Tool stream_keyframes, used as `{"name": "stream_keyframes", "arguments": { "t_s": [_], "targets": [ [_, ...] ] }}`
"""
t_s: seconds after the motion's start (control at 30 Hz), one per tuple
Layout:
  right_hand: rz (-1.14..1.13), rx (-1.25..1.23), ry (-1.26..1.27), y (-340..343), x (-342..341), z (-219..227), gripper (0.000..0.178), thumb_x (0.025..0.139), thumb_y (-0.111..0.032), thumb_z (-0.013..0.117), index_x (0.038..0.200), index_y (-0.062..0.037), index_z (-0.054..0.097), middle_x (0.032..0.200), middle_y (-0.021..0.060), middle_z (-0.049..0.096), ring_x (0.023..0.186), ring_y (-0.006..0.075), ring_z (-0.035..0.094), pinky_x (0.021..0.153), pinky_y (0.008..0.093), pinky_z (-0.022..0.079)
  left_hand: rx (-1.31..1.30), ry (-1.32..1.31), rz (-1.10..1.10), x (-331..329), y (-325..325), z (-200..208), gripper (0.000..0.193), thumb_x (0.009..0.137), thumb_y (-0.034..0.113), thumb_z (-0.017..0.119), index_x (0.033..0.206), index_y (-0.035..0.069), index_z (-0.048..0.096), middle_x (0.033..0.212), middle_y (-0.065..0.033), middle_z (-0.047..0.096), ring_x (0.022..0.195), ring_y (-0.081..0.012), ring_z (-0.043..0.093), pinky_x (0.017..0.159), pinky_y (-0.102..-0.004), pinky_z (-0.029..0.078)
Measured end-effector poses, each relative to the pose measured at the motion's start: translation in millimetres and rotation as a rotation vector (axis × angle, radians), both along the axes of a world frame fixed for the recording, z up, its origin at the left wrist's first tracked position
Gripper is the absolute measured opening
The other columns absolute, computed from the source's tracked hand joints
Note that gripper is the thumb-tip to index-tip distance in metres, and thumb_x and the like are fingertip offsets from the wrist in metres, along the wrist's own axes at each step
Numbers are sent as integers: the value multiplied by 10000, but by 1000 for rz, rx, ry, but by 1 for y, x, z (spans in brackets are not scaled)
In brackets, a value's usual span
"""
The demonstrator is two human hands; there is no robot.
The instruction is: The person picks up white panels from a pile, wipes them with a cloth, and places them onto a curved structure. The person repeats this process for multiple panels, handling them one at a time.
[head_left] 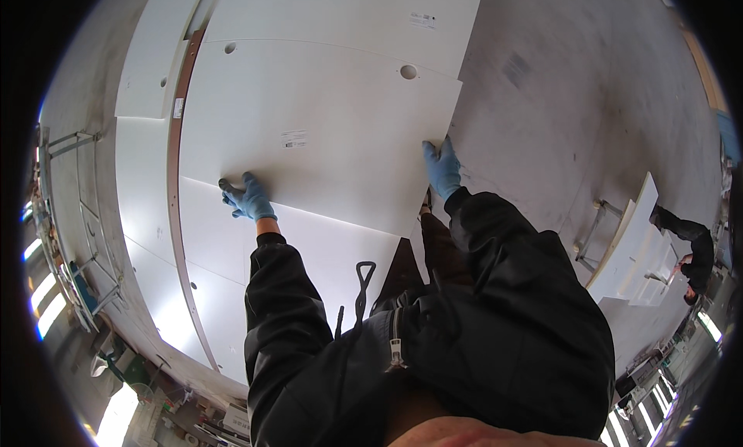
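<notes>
A large white panel (325, 99) with two round holes and a small label lies flat in front of me, partly over another white panel (224, 238). My left hand (249, 199), in a blue glove with dark fingertips, rests at its near edge with the fingers spread on the surface. At the right edge is my right hand (443, 170), gloved alike. Its thumb lies on the panel's top and its fingers are over the side, so it grips that edge. The undersides of the fingers are hidden.
A brown strip (179, 130) runs along the left of the panels, with further white panels (142, 168) beyond it. Metal trestles (89, 207) stand at far left. At right, another person (693, 250) bends by white boards (631, 246) on a stand. Grey floor (557, 99) lies between.
</notes>
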State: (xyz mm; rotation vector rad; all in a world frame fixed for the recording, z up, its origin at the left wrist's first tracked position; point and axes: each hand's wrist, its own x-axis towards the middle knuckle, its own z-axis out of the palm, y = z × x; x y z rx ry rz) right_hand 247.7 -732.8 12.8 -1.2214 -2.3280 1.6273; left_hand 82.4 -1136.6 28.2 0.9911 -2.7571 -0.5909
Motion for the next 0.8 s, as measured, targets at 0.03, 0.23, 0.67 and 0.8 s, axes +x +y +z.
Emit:
{"name": "stream_keyframes", "arguments": {
  "t_s": [0.03, 0.23, 0.67, 0.8],
  "targets": [
    [-4, 2, -21, 0, 0, 1, 412, 936, -357, 608, 1188, -42, 522, 1047, 184, 695, 976, 383, 668, 842, 457, 513, 19, 6, 20, -1, 1, 1, 754, 852, 429, 650, 1511, 196, 369, 1527, -136, 396, 1443, -311, 321, 1173, -591, 28],
    [30, 52, -20, 2, 0, 6, 392, 929, -371, 617, 1147, -52, 550, 1034, 198, 695, 973, 391, 664, 834, 467, 516, 29, 84, 72, -6, 7, 6, 715, 827, 366, 684, 1475, 209, 426, 1428, -107, 466, 1314, -324, 469, 1171, -582, 44],
    [109, 63, -69, 9, -4, 15, 422, 924, -388, 623, 1184, -62, 559, 1028, 192, 704, 955, 395, 674, 809, 470, 531, -29, 80, 85, -7, 16, 9, 709, 850, 368, 650, 1486, 174, 405, 1422, -103, 475, 1365, -302, 409, 1146, -614, 78],
    [135, 67, -121, 10, -6, 22, 426, 924, -390, 620, 1194, -65, 562, 1048, 197, 701, 964, 398, 672, 815, 474, 532, -27, 66, 85, -7, 16, 8, 705, 853, 368, 640, 1487, 170, 403, 1405, -115, 494, 1383, -296, 388, 1147, -621, 74]
  ]
}}
